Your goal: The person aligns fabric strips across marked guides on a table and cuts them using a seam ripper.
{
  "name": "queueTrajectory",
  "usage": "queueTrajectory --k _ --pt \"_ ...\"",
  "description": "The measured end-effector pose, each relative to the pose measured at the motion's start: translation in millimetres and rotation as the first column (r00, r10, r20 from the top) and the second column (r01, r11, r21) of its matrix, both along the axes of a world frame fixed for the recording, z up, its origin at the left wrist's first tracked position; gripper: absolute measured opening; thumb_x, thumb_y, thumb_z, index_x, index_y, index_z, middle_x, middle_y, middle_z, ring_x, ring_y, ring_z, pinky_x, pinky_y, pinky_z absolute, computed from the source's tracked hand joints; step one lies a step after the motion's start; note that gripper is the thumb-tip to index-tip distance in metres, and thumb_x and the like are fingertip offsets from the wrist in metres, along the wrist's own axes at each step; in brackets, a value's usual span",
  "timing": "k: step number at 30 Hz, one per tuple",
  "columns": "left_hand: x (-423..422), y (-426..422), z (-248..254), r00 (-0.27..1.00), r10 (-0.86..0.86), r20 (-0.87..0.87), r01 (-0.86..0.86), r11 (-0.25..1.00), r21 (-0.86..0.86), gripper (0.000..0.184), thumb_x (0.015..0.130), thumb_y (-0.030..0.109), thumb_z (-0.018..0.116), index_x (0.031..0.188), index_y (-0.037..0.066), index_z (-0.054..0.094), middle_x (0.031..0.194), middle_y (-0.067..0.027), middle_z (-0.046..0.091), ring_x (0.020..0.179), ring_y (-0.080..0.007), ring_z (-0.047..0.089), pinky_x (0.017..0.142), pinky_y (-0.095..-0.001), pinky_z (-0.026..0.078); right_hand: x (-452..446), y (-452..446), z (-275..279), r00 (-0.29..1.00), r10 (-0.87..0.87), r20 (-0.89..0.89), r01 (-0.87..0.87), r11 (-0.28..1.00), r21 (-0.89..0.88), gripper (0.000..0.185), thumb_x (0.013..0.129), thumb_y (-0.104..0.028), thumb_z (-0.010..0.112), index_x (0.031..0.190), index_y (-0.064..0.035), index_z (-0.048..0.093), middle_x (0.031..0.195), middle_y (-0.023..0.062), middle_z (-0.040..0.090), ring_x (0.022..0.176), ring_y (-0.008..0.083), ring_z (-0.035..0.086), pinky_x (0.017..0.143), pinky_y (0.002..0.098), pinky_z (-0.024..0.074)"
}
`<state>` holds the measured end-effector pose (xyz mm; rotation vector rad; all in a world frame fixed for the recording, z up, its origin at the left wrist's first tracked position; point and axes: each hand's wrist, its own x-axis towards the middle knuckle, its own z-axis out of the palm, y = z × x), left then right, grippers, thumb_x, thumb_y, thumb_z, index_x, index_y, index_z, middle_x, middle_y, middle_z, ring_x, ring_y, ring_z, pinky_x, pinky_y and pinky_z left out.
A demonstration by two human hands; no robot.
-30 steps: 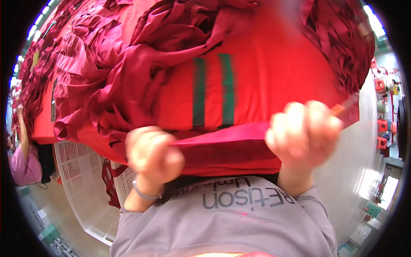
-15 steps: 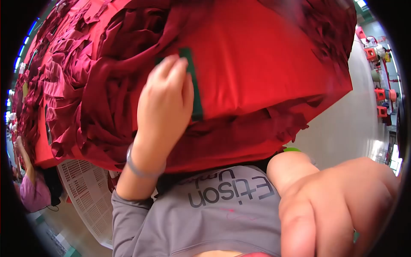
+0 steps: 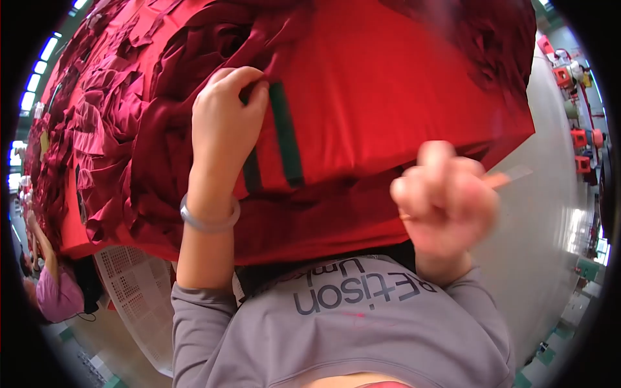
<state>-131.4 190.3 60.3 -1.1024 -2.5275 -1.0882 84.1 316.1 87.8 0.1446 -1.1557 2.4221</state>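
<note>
My left hand [image 3: 226, 110], with a grey band at the wrist, is over the red-covered table. Its thumb and forefinger are pinched together at the end of a dark red fabric piece [image 3: 278, 55]. Just right of these fingers, two dark green strips [image 3: 286, 136] lie on the red cover [image 3: 369, 84]. My right hand [image 3: 446, 200] is blurred and closed, raised near the table's front edge. From it sticks out a small orange tool [image 3: 496, 180] with a pale, see-through tip; its exact kind is unclear.
Heaps of dark red fabric pieces [image 3: 103, 123] cover the table's left side, with more [image 3: 485, 39] at the far right. A white perforated basket [image 3: 132, 284] stands below at left. A person in a pink top [image 3: 59, 297] is at the far left. Red stools [image 3: 579, 138] stand far right.
My left hand has shifted left and slightly back, off the green strips, onto the fabric's edge. My right hand has moved from close to the camera at lower right up to the table's front edge.
</note>
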Motion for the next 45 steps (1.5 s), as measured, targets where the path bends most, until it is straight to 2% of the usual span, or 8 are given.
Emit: queueTrajectory --k 5,10,14,16,23,27,37,45 --pt "12 -44 40 0.81 -0.246 0.533 0.172 0.968 0.185 0.009 0.082 0.005 0.062 0.084 -0.004 0.06 0.067 -0.0019 0.056 0.063 -0.0076 0.05 0.058 -0.023 0.041 -48 -6 -61 0.787 0.446 0.427 -0.184 0.829 -0.527 0.037 0.094 -0.022 0.041 0.117 -0.0001 0.059 0.099 0.0159 0.065 0.047 0.0107 0.041 0.043 0.0222 0.0334" --pt "12 -85 64 0.828 -0.38 0.411 0.437 0.898 -0.049 0.018 0.068 0.003 0.073 0.074 0.0 0.056 0.064 -0.002 0.053 0.062 -0.0143 0.047 0.077 -0.0277 0.039 -106 -35 -45 0.755 0.587 0.293 -0.306 0.71 -0.635 0.025 0.09 -0.022 0.052 0.106 -0.0038 0.061 0.101 0.0108 0.066 0.062 0.0155 0.049 0.046 0.024 0.0374" --pt "7 -124 48 0.771 -0.452 0.449 0.366 0.891 0.268 0.022 0.061 0.008 0.074 0.069 0.002 0.055 0.058 -0.0004 0.05 0.055 -0.0127 0.048 0.098 -0.0357 0.034 -125 -9 -29 0.912 0.269 0.309 -0.009 0.767 -0.642 0.008 0.078 -0.02 0.067 0.075 -0.0158 0.061 0.072 0.0007 0.063 0.053 0.0159 0.052 0.044 0.0266 0.0322" --pt "8 -138 43 0.775 -0.437 0.457 0.314 0.893 0.321 0.021 0.061 0.008 0.074 0.068 0.002 0.054 0.058 -0.0001 0.049 0.054 -0.0118 0.047 0.098 -0.0355 0.034 -116 31 -60 0.942 0.214 -0.257 -0.314 0.829 -0.462 0.008 0.083 -0.023 0.064 0.082 -0.0178 0.071 0.086 -0.0008 0.069 0.059 0.0091 0.054 0.052 0.0252 0.0335" --pt "10 -138 28 0.86 -0.365 0.357 0.288 0.924 0.251 0.026 0.064 0.004 0.069 0.06 0.003 0.044 0.052 0.0001 0.038 0.05 -0.0104 0.036 0.085 -0.0325 0.04 -21 175 -51 0.986 -0.066 -0.153 -0.001 0.917 -0.398 0.032 0.091 -0.026 0.056 0.111 -0.0024 0.059 0.102 0.0038 0.064 0.071 0.0133 0.036 0.049 0.0229 0.027" --pt "5 -134 12 0.93 -0.255 0.266 0.226 0.965 0.135 0.034 0.064 -0.002 0.07 0.056 0.003 0.038 0.05 -0.0026 0.031 0.049 -0.0125 0.031 0.062 -0.0278 0.038 19 212 -13 0.706 -0.671 0.226 0.701 0.616 -0.359 0.017 0.091 -0.021 0.058 0.084 -0.0049 0.058 0.072 -0.0017 0.061 0.05 0.0075 0.026 0.047 0.0231 0.0221" --pt "12 -130 2 0.975 -0.042 0.22 0.071 0.99 -0.124 0.03 0.067 0.0 0.074 0.063 -0.001 0.045 0.054 -0.0067 0.037 0.053 -0.0159 0.034 0.049 -0.0292 0.028 115 327 11 0.288 -0.691 0.663 0.955 0.254 -0.151 0.017 0.085 -0.006 0.061 0.074 -0.0022 0.048 0.059 0.0041 0.045 0.049 0.0137 0.036 0.047 0.027 0.0287" --pt "16 -116 -8 0.996 0.091 -0.005 -0.087 0.932 -0.351 0.021 0.074 0.013 0.073 0.076 0.001 0.057 0.067 -0.0154 0.054 0.066 -0.0316 0.051 0.061 -0.0384 0.041 148 378 -36 0.381 -0.622 0.684 0.851 0.526 0.004 0.016 0.087 -0.017 0.059 0.081 -0.0036 0.054 0.062 0.0056 0.055 0.05 0.0161 0.052 0.047 0.0305 0.0429"
